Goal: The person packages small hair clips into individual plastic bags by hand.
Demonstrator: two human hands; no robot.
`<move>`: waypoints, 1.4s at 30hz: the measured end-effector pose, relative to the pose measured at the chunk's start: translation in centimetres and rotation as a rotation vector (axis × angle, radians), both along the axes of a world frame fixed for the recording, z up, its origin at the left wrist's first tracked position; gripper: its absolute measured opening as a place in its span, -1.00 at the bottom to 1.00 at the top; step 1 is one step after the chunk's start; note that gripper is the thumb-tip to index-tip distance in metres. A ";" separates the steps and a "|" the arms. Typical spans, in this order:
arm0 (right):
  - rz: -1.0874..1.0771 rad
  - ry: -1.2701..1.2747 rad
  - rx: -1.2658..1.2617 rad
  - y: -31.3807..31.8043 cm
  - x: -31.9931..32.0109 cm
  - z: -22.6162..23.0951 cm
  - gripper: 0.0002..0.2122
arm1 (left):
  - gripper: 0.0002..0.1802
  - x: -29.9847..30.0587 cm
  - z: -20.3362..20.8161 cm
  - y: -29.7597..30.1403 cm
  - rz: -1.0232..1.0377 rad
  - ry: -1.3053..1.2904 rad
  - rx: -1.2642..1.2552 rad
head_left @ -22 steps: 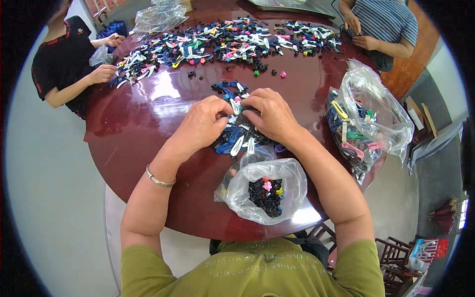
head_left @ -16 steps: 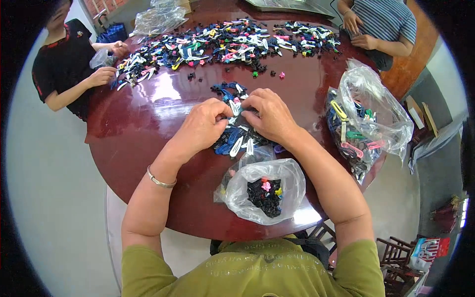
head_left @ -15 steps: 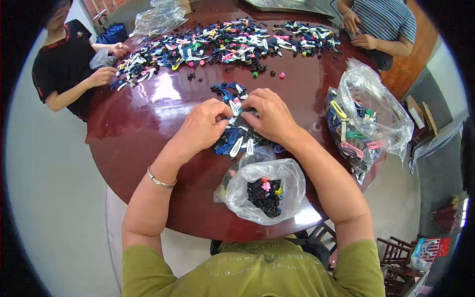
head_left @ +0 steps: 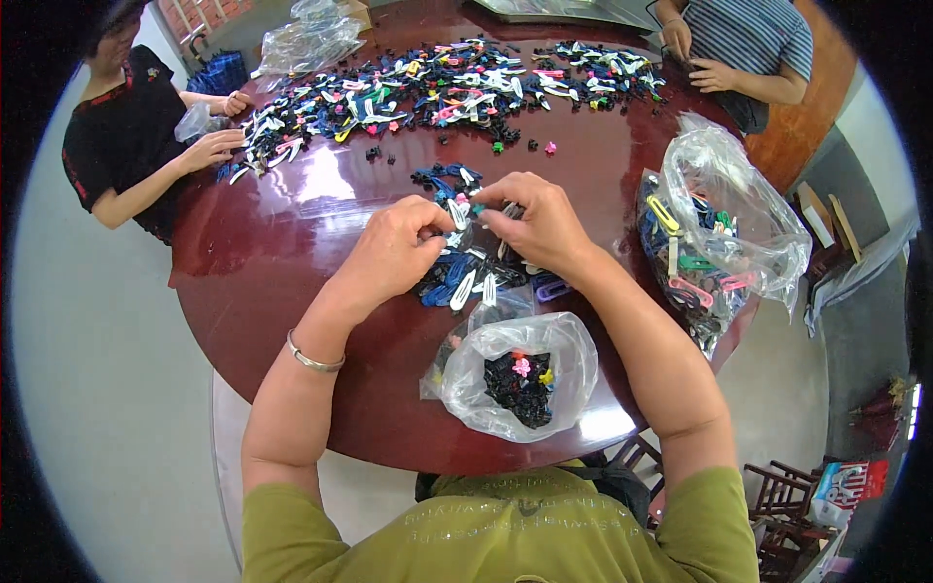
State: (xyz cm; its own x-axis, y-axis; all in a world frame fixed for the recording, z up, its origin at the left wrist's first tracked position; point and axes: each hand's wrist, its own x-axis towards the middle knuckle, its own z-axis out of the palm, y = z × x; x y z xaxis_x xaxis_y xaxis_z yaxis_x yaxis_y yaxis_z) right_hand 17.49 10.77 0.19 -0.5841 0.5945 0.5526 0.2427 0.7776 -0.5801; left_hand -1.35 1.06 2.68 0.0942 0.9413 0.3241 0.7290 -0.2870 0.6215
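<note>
Between both hands' fingers (head_left: pixel 439 216), small hair clip (head_left: pixel 466 207), pile (head_left: pixel 466 277) below

- We see the round table (head_left: pixel 292 253) as dark red-brown wood, lacquered to a high gloss, with bright window glare mirrored near its left edge.
- The hair clips (head_left: pixel 466 277) under our hands look like smooth painted metal and shiny plastic.
- The small bag (head_left: pixel 554 364) at the near edge is thin clear plastic film, crinkled and glinting.
- The large bag (head_left: pixel 739 209) at the right edge is the same glossy, wrinkled film.
- The bangle (head_left: pixel 313 360) on our left wrist reads as polished silvery metal.
- Our shirt (head_left: pixel 505 530) is matt olive cloth.
- The floor (head_left: pixel 107 389) looks smooth and pale, with a dull sheen.
</note>
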 end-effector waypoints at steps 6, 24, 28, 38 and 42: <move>0.032 0.078 -0.511 0.0 0.4 0.9 -0.83 | -0.84 -0.1 -0.1 0.0 0.013 -0.130 -0.097; 0.609 -0.004 -0.546 -3.2 5.4 7.7 -0.81 | -0.88 0.2 0.3 -0.1 0.001 -0.347 -0.238; 0.227 0.040 -0.335 -3.6 3.0 5.3 -0.77 | -0.81 0.7 0.5 -0.1 -0.072 -0.608 -0.319; 0.230 0.103 -0.410 -4.0 1.8 3.7 -0.88 | -0.71 1.4 0.7 -0.4 -0.218 -0.832 -0.436; 0.381 0.127 -0.574 -4.7 4.1 6.9 -0.94 | -0.75 1.4 0.5 -0.6 -0.108 -0.749 -0.318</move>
State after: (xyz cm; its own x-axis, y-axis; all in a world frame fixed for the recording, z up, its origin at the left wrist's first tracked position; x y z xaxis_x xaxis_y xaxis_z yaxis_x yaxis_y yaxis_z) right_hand 21.56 6.11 7.12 -0.7616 0.5795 0.2899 -0.0824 0.3572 -0.9304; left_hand 0.02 0.45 3.15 0.0543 0.9969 0.0563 0.0673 -0.0599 0.9959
